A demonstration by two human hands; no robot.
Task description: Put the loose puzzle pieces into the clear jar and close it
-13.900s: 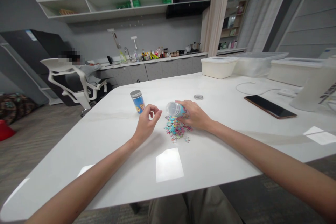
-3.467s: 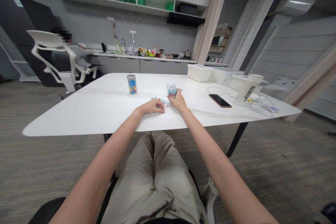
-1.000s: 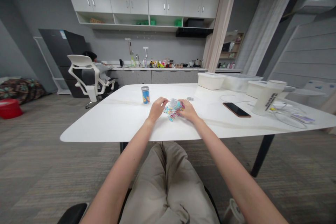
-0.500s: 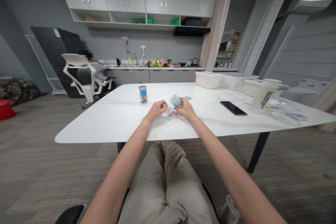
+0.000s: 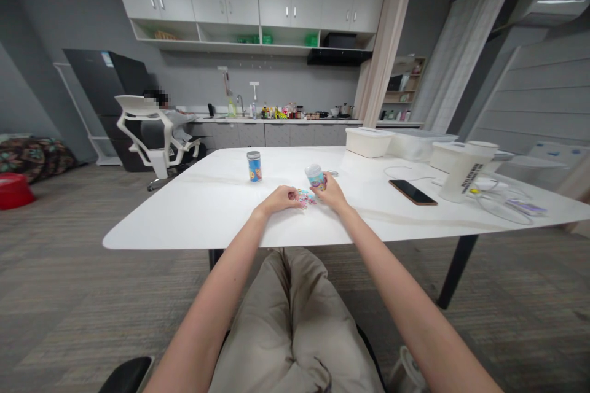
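Note:
My right hand [image 5: 334,194] is wrapped round a clear jar [image 5: 314,175] with a colourful label. The jar is tilted to the left, just above the white table [image 5: 184,215]. Beneath it lies a loose heap of small multicoloured pieces [image 5: 305,198]. Curled at the left edge of that heap is my left hand [image 5: 278,199], its fingertips down among the pieces; whether it pinches one is too small to see. A second jar [image 5: 254,167], with a blue label and a grey lid, stands upright to the left. A round lid [image 5: 332,173] lies flat behind my right hand.
On the right are a dark phone [image 5: 412,191], a white cup [image 5: 468,172] with black lettering and some white cables [image 5: 498,209]. White lidded boxes [image 5: 369,142] stand at the back right. Beyond the table a person sits in a white-framed chair [image 5: 159,156].
My left hand has lowered its fingers to the edge of the heap. My right hand has brought the jar to a more upright tilt, slightly right. The view has shifted a little.

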